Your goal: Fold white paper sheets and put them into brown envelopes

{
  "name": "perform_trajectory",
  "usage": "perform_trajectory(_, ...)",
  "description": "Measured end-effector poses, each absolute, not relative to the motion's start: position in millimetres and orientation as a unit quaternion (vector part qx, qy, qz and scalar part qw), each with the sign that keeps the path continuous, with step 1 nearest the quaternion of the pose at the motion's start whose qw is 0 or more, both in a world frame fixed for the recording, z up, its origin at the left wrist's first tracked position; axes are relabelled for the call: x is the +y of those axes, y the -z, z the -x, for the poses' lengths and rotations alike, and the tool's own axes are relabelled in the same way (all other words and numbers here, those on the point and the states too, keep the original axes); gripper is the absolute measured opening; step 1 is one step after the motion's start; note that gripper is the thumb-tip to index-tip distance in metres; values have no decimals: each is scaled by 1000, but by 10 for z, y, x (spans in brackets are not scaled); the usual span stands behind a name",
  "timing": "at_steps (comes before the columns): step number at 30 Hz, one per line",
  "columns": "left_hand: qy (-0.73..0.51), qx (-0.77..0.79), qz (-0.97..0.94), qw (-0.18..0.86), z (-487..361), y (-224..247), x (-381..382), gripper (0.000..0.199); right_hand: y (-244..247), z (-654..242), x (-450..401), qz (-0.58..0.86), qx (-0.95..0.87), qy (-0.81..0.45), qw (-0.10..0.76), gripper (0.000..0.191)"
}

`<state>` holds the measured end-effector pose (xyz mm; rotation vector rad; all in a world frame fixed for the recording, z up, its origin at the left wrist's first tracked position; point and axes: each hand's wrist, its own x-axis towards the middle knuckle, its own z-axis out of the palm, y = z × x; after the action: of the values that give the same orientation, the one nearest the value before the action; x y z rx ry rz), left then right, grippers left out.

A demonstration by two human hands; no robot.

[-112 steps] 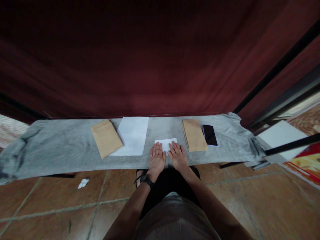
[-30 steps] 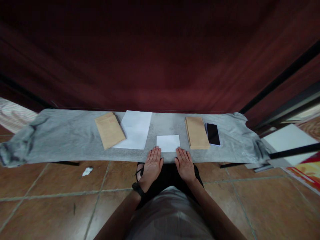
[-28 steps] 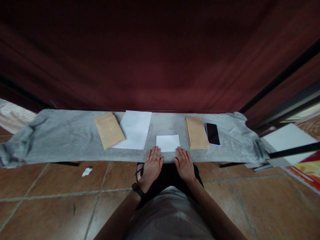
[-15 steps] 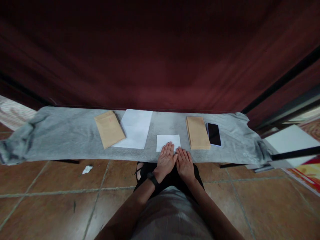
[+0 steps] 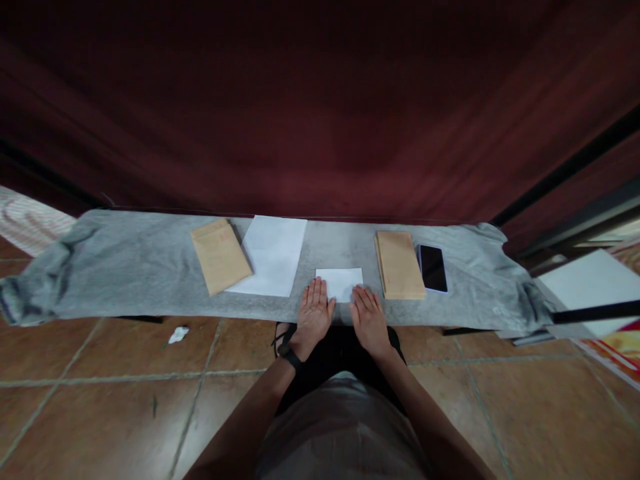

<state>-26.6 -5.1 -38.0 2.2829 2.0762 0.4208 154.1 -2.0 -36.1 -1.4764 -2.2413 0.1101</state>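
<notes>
A small white rectangle of paper (image 5: 341, 283), apparently folded, lies flat on the grey cloth in front of me. My left hand (image 5: 315, 313) rests flat with fingers stretched out over the paper's near left corner. At its near right corner lies my right hand (image 5: 369, 320), also flat, its fingertips touching the paper's edge. Neither hand grips anything. Left of the paper are larger white sheets (image 5: 275, 257), partly covered by a brown envelope (image 5: 221, 257). To the right sits a stack of brown envelopes (image 5: 400, 265).
A phone (image 5: 433, 269) lies right beside the envelope stack. The grey cloth (image 5: 145, 267) covers a narrow bench against a dark red panel (image 5: 320, 133). A white scrap (image 5: 179, 335) is on the tiled floor. A white board (image 5: 595, 287) stands at the far right.
My left hand has slid left across the paper to its left corner, apart from my right hand. My right hand has hardly moved. The whole view has shifted slightly.
</notes>
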Motion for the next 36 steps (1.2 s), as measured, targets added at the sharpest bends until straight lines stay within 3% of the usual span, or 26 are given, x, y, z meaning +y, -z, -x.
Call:
perform_trajectory(8,-130,662,-738,14,269,343,-58,60,401,-1285,376,501,-847,-61,166,46)
perform_trajectory(20,-107,676,-729,8,205,289,10,59,559,-1453,402,557,-809,-8,189,52)
perform_trajectory(30,-118,628,-764,92,-300,310,409,64,532,-1471,363,547,-826,-1,140,60)
perform_trajectory(36,-120,641,-756,61,-111,355,410,66,555,-1452,376,556,-812,-2,179,54)
